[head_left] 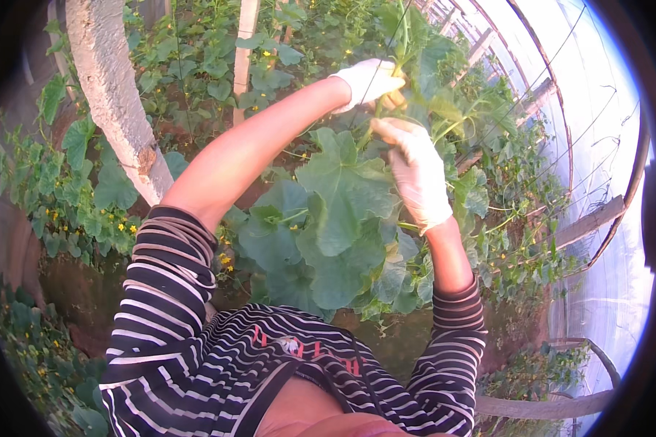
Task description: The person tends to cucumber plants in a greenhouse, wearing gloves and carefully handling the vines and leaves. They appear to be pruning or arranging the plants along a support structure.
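My left hand, in a pale thin glove, reaches up to a green vine stem of a cucumber- or melon-like plant, its fingers closed around the stem. Just below and to the right, my right hand, gloved too, has its fingertips against the lower stem; motion blur hides whether they grip it. Large lobed leaves hang beneath both hands, with more leaves beside the right wrist. A thin dark string runs down past the left hand.
A rough pale post leans close to my left arm. Behind it stands a thinner post among vines with yellow flowers. On the right, plastic sheeting, curved poles and slanting beams form the greenhouse side.
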`<state>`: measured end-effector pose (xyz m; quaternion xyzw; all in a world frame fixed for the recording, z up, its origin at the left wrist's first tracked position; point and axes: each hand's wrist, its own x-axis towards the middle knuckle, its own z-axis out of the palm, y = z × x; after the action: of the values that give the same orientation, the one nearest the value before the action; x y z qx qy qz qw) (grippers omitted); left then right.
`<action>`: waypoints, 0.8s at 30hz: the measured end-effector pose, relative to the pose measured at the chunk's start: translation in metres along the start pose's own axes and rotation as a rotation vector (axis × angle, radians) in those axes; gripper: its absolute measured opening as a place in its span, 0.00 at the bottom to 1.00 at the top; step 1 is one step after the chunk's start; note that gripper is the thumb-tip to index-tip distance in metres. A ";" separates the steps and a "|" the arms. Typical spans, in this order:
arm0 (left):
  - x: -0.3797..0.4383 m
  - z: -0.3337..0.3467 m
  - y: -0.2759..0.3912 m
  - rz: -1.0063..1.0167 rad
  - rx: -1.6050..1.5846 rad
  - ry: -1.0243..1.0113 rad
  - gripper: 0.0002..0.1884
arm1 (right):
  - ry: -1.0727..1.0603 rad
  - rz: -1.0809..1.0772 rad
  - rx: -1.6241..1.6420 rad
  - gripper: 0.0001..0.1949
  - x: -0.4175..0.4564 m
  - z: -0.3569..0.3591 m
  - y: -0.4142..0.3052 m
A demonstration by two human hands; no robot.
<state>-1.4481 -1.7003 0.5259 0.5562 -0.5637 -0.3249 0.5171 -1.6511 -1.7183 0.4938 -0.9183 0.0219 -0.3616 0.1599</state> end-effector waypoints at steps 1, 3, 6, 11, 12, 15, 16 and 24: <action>-0.006 -0.001 0.003 0.015 0.068 0.059 0.20 | 0.098 -0.066 -0.045 0.19 -0.006 -0.003 0.006; -0.016 -0.001 0.015 0.143 0.204 0.127 0.16 | 0.205 0.016 -0.176 0.20 -0.018 -0.006 0.017; -0.040 0.000 0.029 0.241 0.563 0.142 0.18 | -0.110 0.630 0.338 0.12 -0.020 -0.007 0.014; -0.062 0.009 0.058 0.148 0.724 0.176 0.18 | -0.152 0.370 0.064 0.10 -0.023 -0.019 0.018; -0.055 0.007 0.058 0.154 0.794 0.162 0.18 | -0.109 0.323 0.111 0.10 -0.019 -0.027 0.023; -0.054 0.011 0.061 0.219 1.051 0.158 0.19 | 0.101 0.124 0.127 0.11 0.001 -0.035 0.005; -0.056 0.011 0.061 0.228 1.064 0.156 0.18 | 0.111 0.264 0.222 0.10 0.012 -0.034 -0.015; -0.084 0.000 0.060 0.223 1.022 0.209 0.21 | 0.150 0.418 0.467 0.21 0.074 -0.020 -0.039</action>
<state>-1.4785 -1.6095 0.5642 0.7032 -0.6513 0.1053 0.2648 -1.6128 -1.6987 0.5678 -0.8032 0.1384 -0.3827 0.4351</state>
